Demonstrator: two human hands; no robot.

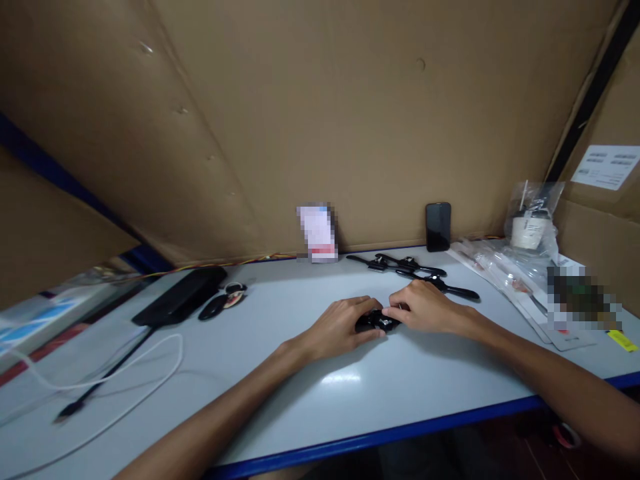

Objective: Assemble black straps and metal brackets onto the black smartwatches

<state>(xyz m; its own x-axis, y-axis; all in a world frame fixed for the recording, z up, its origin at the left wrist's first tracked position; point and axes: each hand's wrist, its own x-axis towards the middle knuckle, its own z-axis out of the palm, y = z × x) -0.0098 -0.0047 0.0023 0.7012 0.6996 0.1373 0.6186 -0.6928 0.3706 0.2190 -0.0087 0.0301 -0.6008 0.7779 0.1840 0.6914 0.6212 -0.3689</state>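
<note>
Grip clamped, a person's left hand (350,320) holds a black tool (384,322) at the middle of the table (280,300); the right hand (424,307) pinches its right side. Farther back lie three similar tools (436,284), then a dark phone (439,227) and, far right, a bagged cup (529,230).

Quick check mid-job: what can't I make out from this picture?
In the head view:
Black tool: its ends are hidden by the left hand and right hand.
Right hand's grip: the fingers cover whatever they may pinch.
Propped screen: contents blurred by pixelation.
Item at far right: pixelated, unidentifiable.
White label: print too small to read.
</note>
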